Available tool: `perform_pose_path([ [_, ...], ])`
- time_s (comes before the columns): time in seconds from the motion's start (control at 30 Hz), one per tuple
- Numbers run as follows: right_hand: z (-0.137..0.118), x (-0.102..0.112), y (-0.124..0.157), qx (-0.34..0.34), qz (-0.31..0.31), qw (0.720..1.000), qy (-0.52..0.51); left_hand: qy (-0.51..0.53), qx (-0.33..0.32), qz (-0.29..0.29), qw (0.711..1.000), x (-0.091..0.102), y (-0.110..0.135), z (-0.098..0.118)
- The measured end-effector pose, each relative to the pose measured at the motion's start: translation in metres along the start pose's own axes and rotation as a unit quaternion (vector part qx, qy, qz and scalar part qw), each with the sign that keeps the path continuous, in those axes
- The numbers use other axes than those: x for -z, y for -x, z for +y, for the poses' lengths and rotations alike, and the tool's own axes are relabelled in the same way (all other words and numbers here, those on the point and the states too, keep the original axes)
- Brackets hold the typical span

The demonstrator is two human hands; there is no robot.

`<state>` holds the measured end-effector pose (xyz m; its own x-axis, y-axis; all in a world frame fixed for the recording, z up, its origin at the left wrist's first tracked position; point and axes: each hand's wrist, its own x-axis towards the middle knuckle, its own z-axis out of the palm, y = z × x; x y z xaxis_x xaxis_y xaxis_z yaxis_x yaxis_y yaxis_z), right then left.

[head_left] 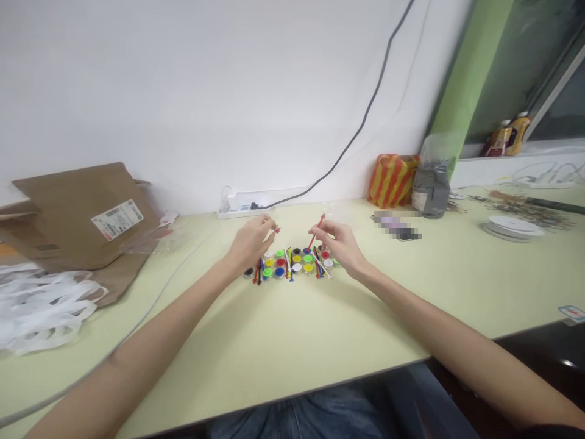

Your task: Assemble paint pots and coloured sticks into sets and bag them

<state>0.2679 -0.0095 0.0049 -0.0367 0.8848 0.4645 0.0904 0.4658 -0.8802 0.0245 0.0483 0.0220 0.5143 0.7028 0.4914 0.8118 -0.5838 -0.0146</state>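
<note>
blue denim legs (315,419) are nearest, below the near edge of a pale yellow-green tabletop (256,341), with two bare forearms stretched over it. toward the tabletop's left edge lies a loose heap of crumpled white plastic strips (46,305), and behind it an opened brown cardboard package (68,213) with a printed label. a long grey cable (150,308) runs between these and the left forearm.

around the middle, closer to the far edge than the near one, the left hand (250,244) has thumb and fingers closed on a small red plastic piece (277,230), too tiny to make out in shape. just beside and below it, rows of round coloured plastic discs (280,263) sit among bundles of thin coloured plastic sticks (289,263). the right hand (340,244) pinches a slim red plastic stick with an arrow-shaped tip (316,233), tilted, its lower end at a blue disc (307,250); whether they touch i cannot tell. farther right, near the far edge, stands a red-and-yellow striped bag (392,181).

the little red piece could slip, since only fingertips hold it. pressing the slanted stick off-centre could tip or shove the blue disc, and a low right wrist could sweep the nearby sticks out of their bundle.
</note>
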Motion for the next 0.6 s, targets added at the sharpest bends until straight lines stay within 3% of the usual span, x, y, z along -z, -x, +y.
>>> perform_pose_path([
  [0.1, 0.001, -0.003, 0.001, -0.02, -0.039, 0.997, -0.057, 0.047, -0.012, 0.028, 0.998, 0.017, 0.024, 0.02],
  [0.23, 0.001, -0.011, 0.007, -0.052, -0.09, 0.99, -0.097, 0.012, -0.05, 0.036, 0.998, 0.021, 0.046, 0.034],
  [0.4, 0.001, -0.019, 0.016, -0.057, -0.141, 0.983, -0.1, 0.047, -0.072, 0.06, 0.994, 0.024, 0.052, 0.042],
  [0.6, 0.002, -0.023, 0.022, -0.064, -0.138, 0.98, -0.124, 0.137, -0.061, 0.102, 0.983, 0.029, 0.057, 0.042],
])
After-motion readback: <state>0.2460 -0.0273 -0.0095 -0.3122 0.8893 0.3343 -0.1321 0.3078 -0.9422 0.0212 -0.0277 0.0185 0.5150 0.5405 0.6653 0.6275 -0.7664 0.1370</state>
